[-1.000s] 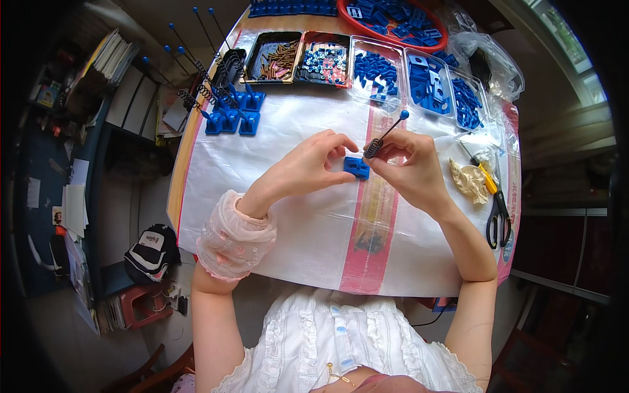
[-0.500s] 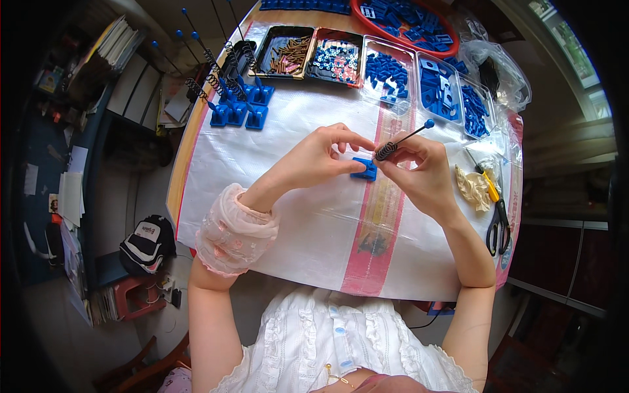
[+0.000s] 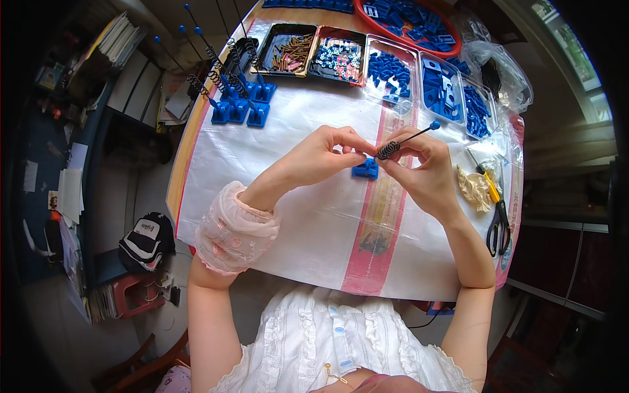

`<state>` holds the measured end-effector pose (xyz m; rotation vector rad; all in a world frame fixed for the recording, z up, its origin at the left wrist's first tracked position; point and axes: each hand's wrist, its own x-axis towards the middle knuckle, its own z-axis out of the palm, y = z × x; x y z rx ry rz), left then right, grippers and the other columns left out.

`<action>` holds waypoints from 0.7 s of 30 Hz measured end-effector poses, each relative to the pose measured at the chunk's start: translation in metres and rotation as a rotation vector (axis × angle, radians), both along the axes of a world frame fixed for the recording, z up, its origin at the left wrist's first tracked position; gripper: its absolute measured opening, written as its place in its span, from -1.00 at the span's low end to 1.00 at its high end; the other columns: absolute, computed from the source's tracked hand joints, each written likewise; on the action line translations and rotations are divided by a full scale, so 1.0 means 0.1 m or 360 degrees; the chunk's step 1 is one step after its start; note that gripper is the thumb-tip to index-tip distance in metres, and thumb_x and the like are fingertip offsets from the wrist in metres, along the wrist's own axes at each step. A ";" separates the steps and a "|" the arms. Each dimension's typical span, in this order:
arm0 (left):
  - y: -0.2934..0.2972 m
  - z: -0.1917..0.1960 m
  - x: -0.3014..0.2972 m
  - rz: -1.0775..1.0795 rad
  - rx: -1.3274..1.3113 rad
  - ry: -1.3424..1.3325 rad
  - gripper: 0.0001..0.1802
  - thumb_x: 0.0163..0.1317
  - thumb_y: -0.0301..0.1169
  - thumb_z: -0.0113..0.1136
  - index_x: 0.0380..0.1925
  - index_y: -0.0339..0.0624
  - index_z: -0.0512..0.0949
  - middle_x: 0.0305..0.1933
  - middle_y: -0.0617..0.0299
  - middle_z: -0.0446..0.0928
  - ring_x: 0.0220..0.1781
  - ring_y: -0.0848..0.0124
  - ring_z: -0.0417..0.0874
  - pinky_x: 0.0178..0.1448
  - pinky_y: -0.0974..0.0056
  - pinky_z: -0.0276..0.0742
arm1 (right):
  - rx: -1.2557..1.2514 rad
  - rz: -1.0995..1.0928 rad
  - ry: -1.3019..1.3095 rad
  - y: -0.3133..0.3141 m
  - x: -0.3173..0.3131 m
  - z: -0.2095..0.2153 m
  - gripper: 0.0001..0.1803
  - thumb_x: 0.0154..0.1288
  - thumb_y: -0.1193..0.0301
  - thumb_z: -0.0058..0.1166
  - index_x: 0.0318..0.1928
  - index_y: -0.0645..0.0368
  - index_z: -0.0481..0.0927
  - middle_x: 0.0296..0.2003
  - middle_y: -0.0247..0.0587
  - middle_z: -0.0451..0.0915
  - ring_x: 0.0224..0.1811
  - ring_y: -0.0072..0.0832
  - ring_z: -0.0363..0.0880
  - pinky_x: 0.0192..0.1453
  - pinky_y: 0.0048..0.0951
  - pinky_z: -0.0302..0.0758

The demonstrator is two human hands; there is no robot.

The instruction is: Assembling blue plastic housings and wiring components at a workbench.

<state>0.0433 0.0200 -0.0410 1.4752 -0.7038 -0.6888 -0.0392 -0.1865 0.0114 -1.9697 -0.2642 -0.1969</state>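
Observation:
My right hand (image 3: 424,167) pinches a black coil spring (image 3: 388,151) with a thin dark rod (image 3: 414,135) through it. The rod slants up to the right and ends in a blue ball tip (image 3: 434,125). My left hand (image 3: 327,156) reaches in from the other side, its thumb and fingertips drawn together at the spring's lower left end. Whatever lies between those fingertips is hidden. Just under the fingers, a blue plastic base (image 3: 365,170) rests on the white sheet (image 3: 301,236).
At the back left stand several finished blue bases (image 3: 257,116) with springs and ball-tipped rods. Trays of brass-coloured screws (image 3: 288,54), nuts (image 3: 337,60) and blue parts (image 3: 389,71) line the far side, before a red basin (image 3: 457,42). Scissors (image 3: 499,229) and a yellow-handled tool (image 3: 490,188) lie right.
My left thumb has moved up from beside the blue base toward the index fingertip, and the fingers have closed together. My right hand keeps its hold on the spring.

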 end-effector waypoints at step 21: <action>0.11 0.26 0.04 0.0061 0.0296 -0.0285 -0.75 0.18 -0.49 0.42 -0.11 -0.11 0.79 -0.23 0.33 0.60 -0.22 0.58 0.49 -0.18 0.45 0.42 | -0.0056 -0.0057 0.0110 0.00 -0.03 0.01 -0.85 0.13 0.62 0.34 -0.24 0.30 0.73 -0.34 -0.24 0.75 -0.29 -0.59 0.72 -0.21 -0.53 0.62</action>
